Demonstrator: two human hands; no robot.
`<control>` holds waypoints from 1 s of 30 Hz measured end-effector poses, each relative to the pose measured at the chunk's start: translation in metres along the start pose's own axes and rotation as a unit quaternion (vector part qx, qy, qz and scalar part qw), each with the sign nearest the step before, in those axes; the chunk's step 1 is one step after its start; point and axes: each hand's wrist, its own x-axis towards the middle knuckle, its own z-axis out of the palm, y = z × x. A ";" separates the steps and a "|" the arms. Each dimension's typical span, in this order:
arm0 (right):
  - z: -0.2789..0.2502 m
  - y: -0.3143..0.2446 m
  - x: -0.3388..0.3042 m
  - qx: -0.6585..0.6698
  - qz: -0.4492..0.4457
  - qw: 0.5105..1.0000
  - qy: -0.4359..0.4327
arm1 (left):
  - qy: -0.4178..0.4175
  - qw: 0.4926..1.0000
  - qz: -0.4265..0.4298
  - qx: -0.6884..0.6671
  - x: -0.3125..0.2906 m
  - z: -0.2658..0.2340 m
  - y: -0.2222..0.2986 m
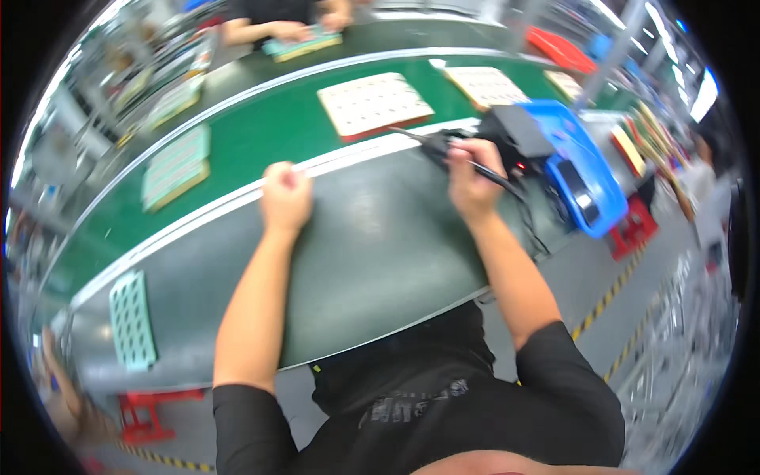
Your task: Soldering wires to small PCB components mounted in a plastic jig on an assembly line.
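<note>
My right hand (473, 178) is closed round a black soldering iron (495, 174), held like a pen, its cord trailing down over the bench edge side. Beside it stands a black box (514, 133) with a small red light, likely the iron's station. My left hand (286, 196) is curled into a fist at the white rail of the green belt; whether something small is inside is hidden by the fingers and blur. Beyond my hands, a white panel with rows of holes (372, 103) and a red lower edge lies on the belt.
A blue tray (606, 198) holding a dark flat device (578, 191) sits at the right. More panels lie on the green belt (261, 111), one pale green (176, 168). A mint-green perforated plate (133, 318) lies at the bench's left. Across the belt a co-worker's hands (293, 32) touch another panel.
</note>
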 end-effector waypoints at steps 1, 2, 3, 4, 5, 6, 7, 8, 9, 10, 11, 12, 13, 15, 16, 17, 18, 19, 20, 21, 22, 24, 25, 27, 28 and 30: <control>0.000 -0.004 -0.003 0.026 0.031 0.999 -0.015 | -0.018 1.000 0.011 0.012 0.000 -0.003 -0.003; -0.002 -0.004 -0.006 0.076 0.071 0.994 -0.031 | -0.018 0.999 0.026 0.006 -0.001 -0.003 0.002; -0.003 0.003 -0.010 0.064 0.080 0.994 -0.040 | -0.026 0.999 0.037 -0.014 -0.002 -0.004 0.002; -0.002 -0.002 -0.006 0.105 0.087 0.990 -0.040 | -0.027 0.999 0.031 -0.004 -0.002 -0.007 0.003; -0.003 0.000 -0.008 0.102 0.084 0.990 -0.055 | -0.035 0.999 0.000 -0.018 -0.002 -0.009 0.004; 0.001 -0.003 -0.011 0.112 0.089 0.988 -0.052 | -0.045 0.998 -0.031 -0.034 -0.005 -0.012 0.005; 0.004 -0.003 -0.009 0.116 0.087 0.988 -0.045 | -0.042 0.998 -0.044 -0.035 -0.004 -0.013 0.008; 0.005 0.001 -0.009 0.102 0.070 0.992 -0.038 | -0.046 0.997 -0.045 -0.039 -0.003 -0.012 0.010; 0.005 0.003 -0.006 0.100 0.064 0.992 -0.039 | -0.050 0.997 -0.047 -0.043 -0.003 -0.011 0.011; 0.005 0.003 -0.005 0.099 0.060 0.992 -0.040 | -0.056 0.995 -0.055 -0.055 -0.002 -0.012 0.012; 0.004 0.000 -0.004 0.097 0.065 0.992 -0.048 | -0.061 0.995 -0.059 -0.058 0.000 -0.012 0.012; 0.004 -0.001 -0.004 0.096 0.064 0.992 -0.044 | -0.066 0.994 -0.064 -0.061 0.000 -0.012 0.012; 0.005 -0.002 -0.003 0.098 0.061 0.992 -0.040 | -0.072 0.993 -0.064 -0.067 0.000 -0.011 0.010; 0.006 -0.001 -0.001 0.100 0.054 0.993 -0.037 | -0.076 0.992 -0.062 -0.078 0.002 -0.010 0.007; 0.006 0.000 0.000 0.103 0.046 0.993 -0.036 | -0.073 0.992 -0.058 -0.089 0.003 -0.010 0.007; 0.007 -0.001 0.001 0.121 0.055 0.991 -0.030 | -0.087 0.990 -0.066 -0.085 0.004 -0.011 0.007; 0.005 -0.003 0.003 0.108 0.051 0.993 -0.024 | -0.091 0.990 -0.067 -0.084 0.002 -0.011 0.007; 0.003 -0.002 0.003 0.094 0.048 0.994 -0.017 | -0.112 0.992 -0.044 -0.036 0.001 -0.012 0.014; 0.001 0.000 0.004 0.105 0.049 0.993 -0.014 | -0.133 0.991 -0.021 0.012 0.000 -0.014 0.023; -0.002 0.001 0.006 0.112 0.054 0.992 -0.004 | -0.161 0.985 0.048 0.031 -0.002 -0.013 0.034; -0.002 -0.002 0.010 0.125 0.058 0.990 0.007 | -0.186 0.974 0.115 0.055 -0.005 -0.014 0.043; -0.002 -0.002 0.016 0.129 0.056 0.990 0.029 | -0.243 0.944 0.211 0.072 -0.016 -0.003 0.059; -0.003 -0.001 0.018 0.129 0.052 0.989 0.041 | -0.265 0.936 0.222 0.069 -0.026 0.005 0.076; -0.006 0.007 0.022 0.105 0.040 0.992 0.053 | -0.311 0.925 0.193 0.104 -0.042 0.028 0.099; -0.007 0.012 0.022 0.089 0.028 0.994 0.056 | -0.313 0.929 0.151 0.125 -0.047 0.041 0.105; -0.008 0.012 0.022 0.091 0.021 0.994 0.063 | -0.308 0.936 0.053 0.160 -0.043 0.065 0.119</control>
